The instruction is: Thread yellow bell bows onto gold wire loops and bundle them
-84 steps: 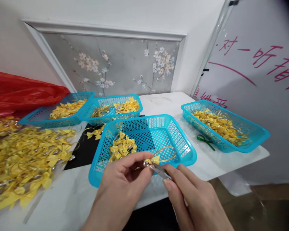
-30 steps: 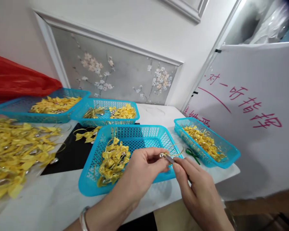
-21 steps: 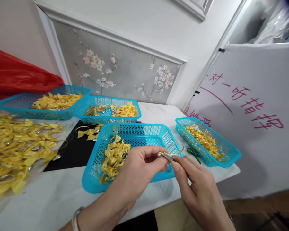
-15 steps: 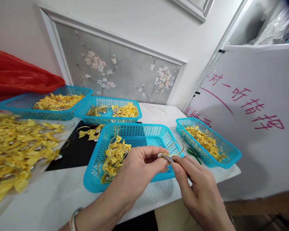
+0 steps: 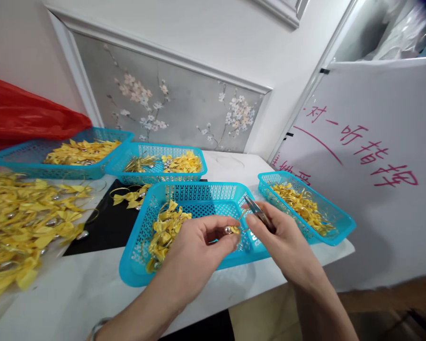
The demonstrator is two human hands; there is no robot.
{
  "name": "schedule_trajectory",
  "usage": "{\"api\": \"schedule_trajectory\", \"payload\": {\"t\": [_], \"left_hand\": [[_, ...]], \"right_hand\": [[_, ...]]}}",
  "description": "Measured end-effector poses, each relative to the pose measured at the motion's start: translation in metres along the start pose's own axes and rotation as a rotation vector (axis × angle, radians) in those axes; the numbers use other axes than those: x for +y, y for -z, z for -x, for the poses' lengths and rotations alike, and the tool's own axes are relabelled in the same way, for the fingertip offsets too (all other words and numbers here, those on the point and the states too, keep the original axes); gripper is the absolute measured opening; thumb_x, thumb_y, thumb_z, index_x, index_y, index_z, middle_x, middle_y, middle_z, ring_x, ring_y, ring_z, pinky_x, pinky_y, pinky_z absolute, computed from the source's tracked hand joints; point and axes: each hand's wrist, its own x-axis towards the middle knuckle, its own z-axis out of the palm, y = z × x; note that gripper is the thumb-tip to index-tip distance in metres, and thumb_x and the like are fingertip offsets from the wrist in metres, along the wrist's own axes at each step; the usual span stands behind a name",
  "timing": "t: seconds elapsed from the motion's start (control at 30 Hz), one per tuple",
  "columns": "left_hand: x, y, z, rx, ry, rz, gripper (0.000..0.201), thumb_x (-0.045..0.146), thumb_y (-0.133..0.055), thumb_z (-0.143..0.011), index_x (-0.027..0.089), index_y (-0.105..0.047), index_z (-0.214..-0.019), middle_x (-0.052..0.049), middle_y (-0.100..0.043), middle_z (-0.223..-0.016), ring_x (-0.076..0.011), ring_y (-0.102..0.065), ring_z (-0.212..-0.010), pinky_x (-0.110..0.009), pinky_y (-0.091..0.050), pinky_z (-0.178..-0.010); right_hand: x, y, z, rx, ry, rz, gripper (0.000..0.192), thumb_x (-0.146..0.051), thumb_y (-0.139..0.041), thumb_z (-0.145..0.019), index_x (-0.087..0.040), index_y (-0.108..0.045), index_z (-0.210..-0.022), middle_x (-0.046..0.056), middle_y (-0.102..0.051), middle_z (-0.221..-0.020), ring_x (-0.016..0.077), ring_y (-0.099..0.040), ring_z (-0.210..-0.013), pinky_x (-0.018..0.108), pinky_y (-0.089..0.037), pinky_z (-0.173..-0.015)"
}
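Observation:
My left hand (image 5: 195, 255) pinches a small yellow ribbon bow with a silver bead (image 5: 230, 230) over the front right part of the nearest blue basket (image 5: 206, 193). My right hand (image 5: 282, 239) holds small metal scissors (image 5: 257, 210), tips pointing up and left, just right of the bow. A gold loop from the bow runs between the two hands. A heap of finished yellow bows (image 5: 165, 229) lies in the left half of that basket.
Three more blue baskets hold yellow bows: right (image 5: 337, 222), back middle (image 5: 156, 176), back left (image 5: 31, 168). Loose yellow bows (image 5: 24, 218) pile at the left beside a black mat (image 5: 102, 227). A red bag (image 5: 24, 118) and a whiteboard (image 5: 372, 156) flank the white table (image 5: 74, 293).
My right hand has lifted the scissors away from the bow and turned their tips upward. My left hand keeps its hold on the bow, now slightly lower over the basket.

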Motion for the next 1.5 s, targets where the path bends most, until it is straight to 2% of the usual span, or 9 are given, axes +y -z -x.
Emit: {"api": "schedule_trajectory", "payload": {"t": [0.1, 0.37, 0.8, 0.93, 1.07, 1.2, 1.3, 1.4, 1.5], "left_hand": [[-0.003, 0.003, 0.002, 0.01, -0.036, -0.059, 0.018, 0.023, -0.068, -0.076, 0.021, -0.077, -0.091, 0.002, -0.064, -0.068, -0.0148, -0.056, -0.065, -0.027, -0.045, -0.06], [-0.002, 0.021, 0.008, 0.097, -0.004, -0.131, 0.013, 0.03, -0.072, -0.073, 0.022, -0.075, -0.083, 0.002, -0.067, -0.067, -0.0147, -0.058, -0.061, -0.025, -0.045, -0.056], [0.003, 0.026, 0.02, 0.067, 0.025, 0.105, 0.019, 0.038, -0.065, -0.082, 0.022, -0.073, -0.089, 0.001, -0.068, -0.072, -0.0134, -0.062, -0.071, -0.025, -0.051, -0.068], [0.002, 0.031, 0.029, 0.05, 0.03, 0.159, 0.012, 0.029, -0.065, -0.081, 0.021, -0.073, -0.085, 0.002, -0.066, -0.067, -0.0121, -0.061, -0.066, -0.023, -0.051, -0.065], [-0.001, 0.042, 0.035, 0.045, 0.042, 0.175, 0.02, 0.026, -0.066, -0.078, 0.022, -0.072, -0.097, 0.002, -0.066, -0.068, -0.0143, -0.063, -0.068, -0.027, -0.053, -0.067], [-0.001, 0.056, 0.035, 0.086, 0.054, 0.253, 0.027, 0.024, -0.069, -0.075, 0.022, -0.07, -0.102, 0.003, -0.068, -0.069, -0.0128, -0.063, -0.064, -0.026, -0.054, -0.065], [-0.001, 0.066, 0.032, 0.116, 0.075, 0.301, 0.025, 0.024, -0.073, -0.072, 0.02, -0.071, -0.097, 0.003, -0.07, -0.067, -0.0113, -0.064, -0.061, -0.022, -0.054, -0.06], [-0.006, 0.072, 0.031, 0.15, 0.074, 0.331, 0.028, 0.023, -0.076, -0.069, 0.02, -0.07, -0.096, 0.003, -0.071, -0.065, -0.0116, -0.066, -0.06, -0.02, -0.054, -0.058], [-0.012, 0.076, 0.031, 0.172, 0.076, 0.334, 0.034, 0.022, -0.076, -0.07, 0.022, -0.069, -0.103, 0.003, -0.073, -0.069, -0.0124, -0.068, -0.064, -0.02, -0.055, -0.059]], "right_hand": [[0.001, 0.001, -0.004, -0.008, 0.021, -0.069, 0.03, -0.033, -0.057, -0.086, -0.019, -0.047, -0.061, -0.006, -0.033, -0.058, 0.0095, -0.029, -0.052, 0.022, -0.026, -0.045], [0.025, 0.02, -0.015, 0.23, -0.022, -0.146, 0.038, -0.04, -0.046, -0.094, -0.024, -0.029, -0.064, -0.008, -0.02, -0.059, 0.0102, -0.019, -0.048, 0.024, -0.017, -0.042], [0.004, 0.018, -0.019, -0.135, 0.06, 0.204, 0.03, -0.035, -0.055, -0.089, -0.02, -0.049, -0.064, -0.004, -0.041, -0.059, 0.0122, -0.039, -0.053, 0.024, -0.031, -0.047], [0.002, 0.023, -0.032, -0.32, 0.179, 0.484, 0.019, -0.033, -0.051, -0.092, -0.021, -0.065, -0.087, 0.002, -0.066, -0.072, 0.0192, -0.063, -0.068, 0.026, -0.047, -0.06], [-0.011, 0.021, -0.049, -0.386, 0.274, 0.631, 0.025, -0.028, -0.045, -0.095, -0.023, -0.068, -0.1, 0.005, -0.075, -0.088, 0.0225, -0.07, -0.08, 0.03, -0.052, -0.069], [-0.043, -0.012, -0.091, -0.344, 0.405, 0.677, 0.027, -0.022, -0.045, -0.093, -0.024, -0.069, -0.104, 0.004, -0.076, -0.099, 0.024, -0.071, -0.088, 0.032, -0.053, -0.073], [-0.07, -0.063, -0.14, -0.326, 0.456, 0.708, 0.029, -0.019, -0.045, -0.093, -0.019, -0.073, -0.1, 0.008, -0.077, -0.095, 0.026, -0.07, -0.088, 0.036, -0.053, -0.076], [-0.084, -0.113, -0.184, -0.345, 0.488, 0.706, 0.039, -0.007, -0.051, -0.084, -0.019, -0.069, -0.116, 0.009, -0.073, -0.112, 0.027, -0.066, -0.105, 0.037, -0.049, -0.088], [-0.086, -0.134, -0.189, -0.388, 0.506, 0.669, 0.047, -0.006, -0.054, -0.083, -0.017, -0.062, -0.128, 0.013, -0.071, -0.116, 0.0288, -0.066, -0.105, 0.041, -0.049, -0.09]]}}
